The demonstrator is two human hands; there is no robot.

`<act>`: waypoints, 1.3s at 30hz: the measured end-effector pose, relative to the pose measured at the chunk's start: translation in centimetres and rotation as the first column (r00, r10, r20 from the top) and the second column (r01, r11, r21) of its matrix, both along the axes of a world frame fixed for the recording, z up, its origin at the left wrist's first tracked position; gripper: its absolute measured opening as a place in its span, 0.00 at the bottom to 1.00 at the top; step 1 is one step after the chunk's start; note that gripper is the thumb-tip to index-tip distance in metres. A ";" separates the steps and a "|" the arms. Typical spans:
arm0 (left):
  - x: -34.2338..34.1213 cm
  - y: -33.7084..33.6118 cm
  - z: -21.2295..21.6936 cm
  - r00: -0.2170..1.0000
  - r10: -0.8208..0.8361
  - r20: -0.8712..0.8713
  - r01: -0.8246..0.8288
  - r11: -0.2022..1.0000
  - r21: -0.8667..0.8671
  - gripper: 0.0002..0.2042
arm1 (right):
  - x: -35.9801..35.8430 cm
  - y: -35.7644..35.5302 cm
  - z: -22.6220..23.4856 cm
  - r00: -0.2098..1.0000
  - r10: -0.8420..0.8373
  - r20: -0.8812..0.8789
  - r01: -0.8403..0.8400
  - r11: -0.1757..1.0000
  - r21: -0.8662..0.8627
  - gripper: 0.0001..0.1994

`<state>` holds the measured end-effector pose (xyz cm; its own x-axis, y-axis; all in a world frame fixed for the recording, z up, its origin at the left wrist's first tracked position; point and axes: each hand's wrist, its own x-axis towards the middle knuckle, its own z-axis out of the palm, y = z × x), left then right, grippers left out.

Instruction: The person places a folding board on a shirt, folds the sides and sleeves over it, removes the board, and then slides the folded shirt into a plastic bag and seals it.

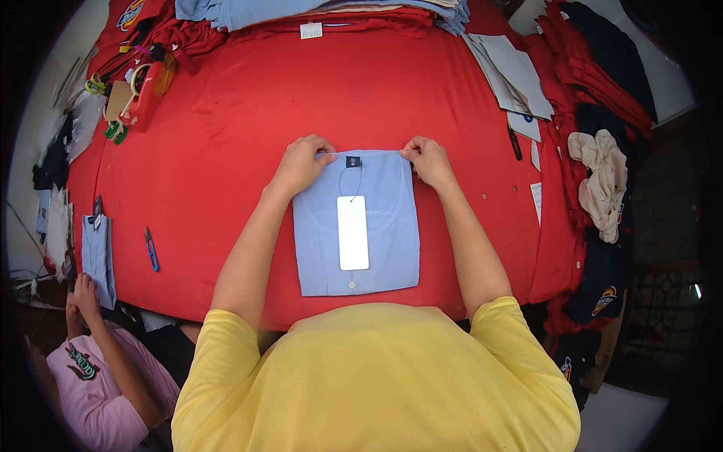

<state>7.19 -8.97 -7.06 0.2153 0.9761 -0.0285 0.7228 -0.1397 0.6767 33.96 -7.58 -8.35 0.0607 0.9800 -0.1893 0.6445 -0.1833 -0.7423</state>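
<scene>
I am pinching the top edge of the folded blue shirt (pixel 355 226) at the counter's (pixel 226 151) centre, left hand (pixel 301 164) at eleven o'clock, right hand (pixel 427 160) at one, fingers closed on cloth. Keeping both corners level should hold the white tag (pixel 352 232) centred.

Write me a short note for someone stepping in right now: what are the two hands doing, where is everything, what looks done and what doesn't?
Left hand: grip pinching the top left corner of the folded light blue shirt.
Right hand: grip pinching the top right corner of the same shirt.
Shirt: lies flat on the red cloth-covered table, folded into a neat rectangle, collar end away from the person, one button showing at the near edge.
White hang tag: lies on the shirt's middle, on a thin string running from the dark neck label.
Done: folding, tag attached.
Left: both hands remain on the top edge; the shirt is not yet on the blue stack at the far edge.
</scene>
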 end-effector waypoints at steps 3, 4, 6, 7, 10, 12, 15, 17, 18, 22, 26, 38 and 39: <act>0.0 0.5 -0.3 0.997 0.050 0.052 -0.045 0.995 -0.093 0.11 | -0.2 -0.4 0.6 0.998 0.001 0.059 -0.008 0.993 0.121 0.10; 0.1 0.6 -0.1 0.998 0.054 0.034 -0.050 0.993 -0.110 0.11 | -0.3 -0.7 0.9 0.996 -0.002 0.084 -0.013 0.983 0.182 0.11; 0.2 0.7 0.2 1.000 0.009 0.017 -0.010 0.999 0.038 0.10 | -1.6 -2.5 2.9 0.983 0.022 0.183 -0.070 0.964 0.258 0.11; 0.3 0.8 0.3 1.000 -0.014 0.006 0.013 0.994 0.112 0.10 | -2.7 -3.9 4.1 0.972 0.030 0.234 -0.100 0.950 0.294 0.11; 1.0 1.5 0.4 0.995 -0.100 0.030 0.100 0.995 0.008 0.08 | -7.1 -8.9 4.0 0.856 0.250 0.453 -0.404 0.869 0.284 0.21; 0.7 2.1 -0.3 0.991 -0.093 0.099 0.098 0.994 -0.051 0.08 | -9.5 -10.2 4.9 0.779 0.381 0.498 -0.486 0.868 0.097 0.28; 0.6 2.9 -1.1 0.984 -0.080 0.160 0.095 0.991 -0.089 0.06 | -10.5 -10.5 5.1 0.766 0.424 0.484 -0.471 0.882 -0.027 0.30; 0.9 3.0 -1.3 0.980 -0.060 0.188 0.087 0.987 -0.136 0.06 | -9.9 -10.1 4.2 0.776 0.415 0.476 -0.472 0.882 0.000 0.31; 1.0 3.4 -1.1 0.978 -0.046 0.204 0.081 0.983 -0.166 0.05 | -9.7 -9.9 4.4 0.791 0.418 0.448 -0.461 0.887 -0.014 0.31; 0.7 3.4 -1.3 0.976 -0.030 0.218 0.072 0.980 -0.186 0.05 | -8.7 -9.5 6.8 0.873 0.420 0.247 -0.416 0.907 -0.070 0.28; 0.8 3.6 -1.6 0.971 -0.033 0.238 0.078 0.980 -0.185 0.05 | -7.2 -9.2 6.5 0.933 0.349 -0.085 -0.357 0.927 -0.119 0.25; 0.9 3.2 -0.7 0.985 -0.020 0.170 0.055 0.977 -0.205 0.06 | -4.8 -7.8 5.5 0.915 0.371 0.155 -0.365 0.928 -0.071 0.12; 0.8 3.0 -0.4 0.988 -0.003 0.154 0.034 0.979 -0.201 0.06 | -4.0 -7.0 5.4 0.936 0.315 0.159 -0.316 0.948 -0.020 0.11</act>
<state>8.03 -5.99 -7.42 0.2505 0.9491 -0.1909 0.6076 -0.0007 0.7942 29.98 -14.54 -2.94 -0.2233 0.9546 -0.1972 0.7777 0.0525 -0.6265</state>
